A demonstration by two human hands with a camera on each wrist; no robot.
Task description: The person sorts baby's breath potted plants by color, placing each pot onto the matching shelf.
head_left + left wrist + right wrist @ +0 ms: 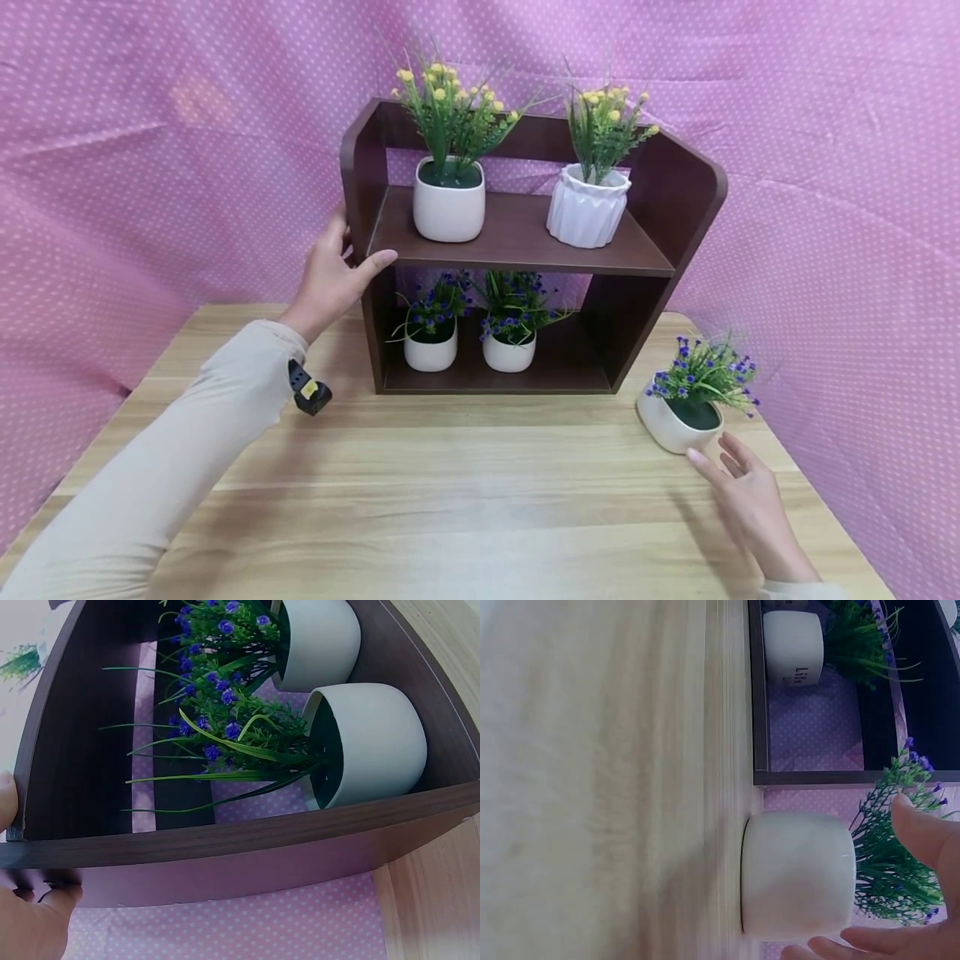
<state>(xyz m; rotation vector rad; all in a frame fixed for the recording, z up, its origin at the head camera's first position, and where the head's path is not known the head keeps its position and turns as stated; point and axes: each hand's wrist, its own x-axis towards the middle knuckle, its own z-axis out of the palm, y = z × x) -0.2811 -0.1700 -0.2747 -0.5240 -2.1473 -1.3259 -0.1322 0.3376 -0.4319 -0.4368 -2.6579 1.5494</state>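
A dark brown two-tier wooden shelf [525, 265] stands on the table. My left hand [330, 271] grips its left side panel, thumb at the front edge of the middle board and fingers on the outer face. On the right of the table sits a white pot [671, 423] with purple flowers. Beside it is my right hand [750, 500], thumb and fingers spread apart, fingertips right at the pot's near side. In the right wrist view that hand [922, 900] frames the pot [799, 874], thumb by the flowers and fingers along the pot's side.
Two potted yellow-flowered plants stand on the upper board, one in a smooth white pot [450, 208], the other in a pleated white pot [588, 208]. Below are two white pots [431, 354] with purple flowers. Pink dotted cloth [150, 167] hangs behind and beside the wooden table [480, 483].
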